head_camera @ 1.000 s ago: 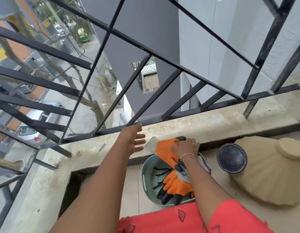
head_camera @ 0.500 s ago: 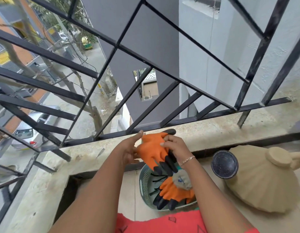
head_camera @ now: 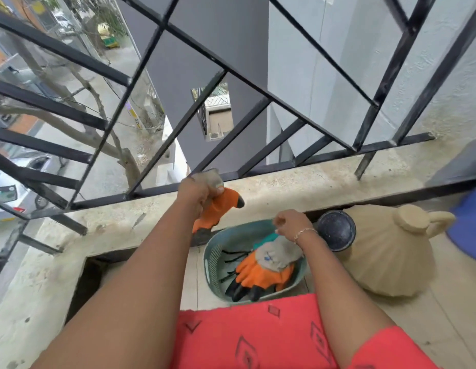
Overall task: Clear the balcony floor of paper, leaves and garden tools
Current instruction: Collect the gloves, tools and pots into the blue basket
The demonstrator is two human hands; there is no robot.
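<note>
1. Iron railing [head_camera: 226,69]: black bars fixed along the outer edge; street well below.
2. Concrete ledge [head_camera: 298,182]: carries the railing; bare where visible.
3. Balcony floor [head_camera: 444,302]: tiled; holds items 4 to 6.
4. Beige jug [head_camera: 386,251]: ribbed, lying tilted on the floor against the ledge. Dark round disc [head_camera: 336,230] at its near end, probably its mouth or cap; cannot tell which.
5. Teal basket [head_camera: 212,262]: slotted wall, on the floor just beside the jug. Evidently the collecting point for garden gear.
6. Blue object [head_camera: 468,227]: cut by the right edge, blurred, unidentified.
7. Basket glove [head_camera: 260,272]: orange, black fingertips, grey cuff, lying inside the basket over thin dark items.
8. Held glove [head_camera: 220,206]: matching the basket glove, hanging fingers-down over the ledge, above and left of the basket.
9. Left hand [head_camera: 198,193]: clenched round the held glove's grey cuff, likely to open it for wearing before gathering debris.
10. Right hand [head_camera: 288,223]: above the basket, fingers loosely curled, nothing seen in it; seemingly ready to slip into the cuff.
</note>
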